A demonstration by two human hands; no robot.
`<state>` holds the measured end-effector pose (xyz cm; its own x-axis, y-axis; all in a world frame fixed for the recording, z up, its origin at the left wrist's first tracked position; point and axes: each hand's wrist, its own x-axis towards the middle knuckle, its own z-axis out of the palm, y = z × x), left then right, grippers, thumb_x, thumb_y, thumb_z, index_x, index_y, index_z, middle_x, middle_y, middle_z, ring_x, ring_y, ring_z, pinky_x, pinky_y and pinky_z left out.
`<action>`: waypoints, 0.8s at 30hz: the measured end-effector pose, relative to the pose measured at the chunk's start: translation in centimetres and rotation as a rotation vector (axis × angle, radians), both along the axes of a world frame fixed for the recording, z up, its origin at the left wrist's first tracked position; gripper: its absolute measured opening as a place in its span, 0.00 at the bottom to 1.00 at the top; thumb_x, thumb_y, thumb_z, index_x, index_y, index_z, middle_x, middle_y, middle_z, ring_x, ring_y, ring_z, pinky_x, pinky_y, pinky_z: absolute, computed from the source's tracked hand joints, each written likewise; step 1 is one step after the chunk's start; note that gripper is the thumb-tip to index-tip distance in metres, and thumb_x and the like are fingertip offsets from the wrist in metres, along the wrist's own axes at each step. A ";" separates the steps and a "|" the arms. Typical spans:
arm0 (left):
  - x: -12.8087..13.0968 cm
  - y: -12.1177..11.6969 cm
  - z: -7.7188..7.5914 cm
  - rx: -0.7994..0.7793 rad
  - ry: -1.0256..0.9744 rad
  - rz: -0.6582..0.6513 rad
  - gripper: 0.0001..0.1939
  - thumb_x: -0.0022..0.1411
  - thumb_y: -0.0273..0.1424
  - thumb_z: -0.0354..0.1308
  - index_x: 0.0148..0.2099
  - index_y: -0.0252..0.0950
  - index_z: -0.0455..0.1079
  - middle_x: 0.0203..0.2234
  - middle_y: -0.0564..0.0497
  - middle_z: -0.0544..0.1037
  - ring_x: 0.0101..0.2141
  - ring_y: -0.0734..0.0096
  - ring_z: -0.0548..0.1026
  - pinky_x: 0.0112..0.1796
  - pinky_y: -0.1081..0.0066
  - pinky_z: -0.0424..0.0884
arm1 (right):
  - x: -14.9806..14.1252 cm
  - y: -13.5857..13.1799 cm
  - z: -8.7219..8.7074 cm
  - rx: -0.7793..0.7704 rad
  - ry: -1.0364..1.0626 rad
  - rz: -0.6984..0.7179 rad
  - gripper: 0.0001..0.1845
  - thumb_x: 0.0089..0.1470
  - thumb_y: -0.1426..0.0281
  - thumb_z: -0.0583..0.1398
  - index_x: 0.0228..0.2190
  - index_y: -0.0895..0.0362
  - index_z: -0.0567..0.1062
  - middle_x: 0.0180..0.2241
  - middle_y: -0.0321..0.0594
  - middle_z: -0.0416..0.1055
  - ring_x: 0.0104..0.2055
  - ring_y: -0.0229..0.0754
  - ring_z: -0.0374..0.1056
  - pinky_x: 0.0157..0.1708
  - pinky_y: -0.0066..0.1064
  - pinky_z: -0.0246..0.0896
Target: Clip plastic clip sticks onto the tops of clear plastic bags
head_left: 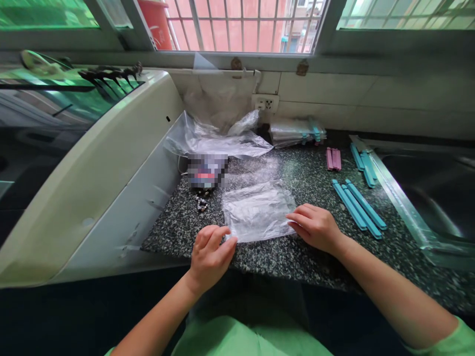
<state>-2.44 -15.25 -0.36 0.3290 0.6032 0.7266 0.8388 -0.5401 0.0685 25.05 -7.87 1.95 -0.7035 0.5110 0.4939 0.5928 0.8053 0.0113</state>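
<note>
A clear plastic bag [258,210] is spread on the speckled dark countertop in front of me. Its near left corner is pinched between the thumb and fingers of my left hand [213,251]. On the opposite side, my right hand [315,226] has its fingers closed together at the bag's right edge. Three long blue bag clips [359,207] lie to the right of that hand. Shorter blue clips [364,163] rest by the sink, and pink clips [333,158] are a little to their left.
Loose clear plastic [222,141] is heaped toward the wall, near a stack of bags with clips [297,132]. A blurred-out device [208,170] lies at the left with a beaded strap [202,203]. A white machine [111,163] borders the counter's left; a sink [438,193] is right.
</note>
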 end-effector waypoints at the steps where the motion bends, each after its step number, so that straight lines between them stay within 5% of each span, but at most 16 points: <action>1: 0.3 -0.1 0.0 0.020 0.009 -0.006 0.05 0.53 0.23 0.57 0.33 0.37 0.70 0.33 0.47 0.75 0.39 0.66 0.70 0.44 0.62 0.66 | -0.3 -0.4 0.1 0.030 0.025 0.023 0.09 0.55 0.68 0.55 0.32 0.59 0.73 0.26 0.40 0.70 0.28 0.37 0.61 0.30 0.28 0.55; 4: 1.6 -0.4 0.0 0.044 0.052 -0.067 0.05 0.54 0.23 0.56 0.34 0.37 0.69 0.38 0.48 0.76 0.42 0.66 0.70 0.50 0.59 0.63 | -1.9 -1.9 0.3 0.127 0.005 0.093 0.14 0.55 0.62 0.56 0.36 0.59 0.73 0.27 0.40 0.70 0.29 0.38 0.61 0.29 0.30 0.53; 10: 4.1 -0.6 0.2 0.000 0.024 -0.259 0.04 0.55 0.26 0.56 0.36 0.36 0.68 0.36 0.50 0.78 0.42 0.68 0.72 0.52 0.63 0.61 | -2.8 -2.9 0.0 0.232 -0.099 0.116 0.10 0.55 0.77 0.51 0.29 0.59 0.73 0.21 0.38 0.66 0.25 0.37 0.57 0.25 0.31 0.50; 13: 3.1 0.2 0.4 -0.014 0.050 -0.347 0.14 0.56 0.38 0.56 0.42 0.36 0.68 0.38 0.48 0.77 0.43 0.67 0.71 0.53 0.62 0.61 | -1.7 -2.1 0.1 0.190 0.011 0.097 0.07 0.53 0.77 0.54 0.29 0.58 0.72 0.23 0.38 0.67 0.25 0.36 0.58 0.26 0.29 0.54; 16: 0.8 1.6 0.7 -0.015 0.128 -0.302 0.23 0.54 0.44 0.56 0.49 0.37 0.65 0.41 0.45 0.76 0.45 0.65 0.70 0.53 0.61 0.60 | -0.6 -1.2 0.4 0.156 0.187 0.064 0.06 0.50 0.78 0.57 0.31 0.57 0.72 0.25 0.38 0.67 0.27 0.36 0.60 0.28 0.28 0.58; 20: -2.0 4.1 0.8 -0.096 0.193 -0.203 0.27 0.54 0.40 0.58 0.55 0.36 0.60 0.45 0.43 0.73 0.48 0.60 0.67 0.52 0.58 0.60 | -0.1 -0.7 0.8 0.119 0.339 0.062 0.10 0.48 0.80 0.57 0.32 0.55 0.71 0.25 0.37 0.67 0.27 0.36 0.62 0.27 0.28 0.61; 24: -2.1 7.1 0.7 -0.146 0.215 -0.243 0.27 0.54 0.34 0.57 0.56 0.35 0.60 0.45 0.43 0.72 0.47 0.60 0.67 0.50 0.61 0.62 | -0.2 -0.9 1.1 0.096 0.408 0.067 0.11 0.47 0.80 0.57 0.32 0.55 0.71 0.25 0.37 0.67 0.27 0.36 0.62 0.26 0.27 0.62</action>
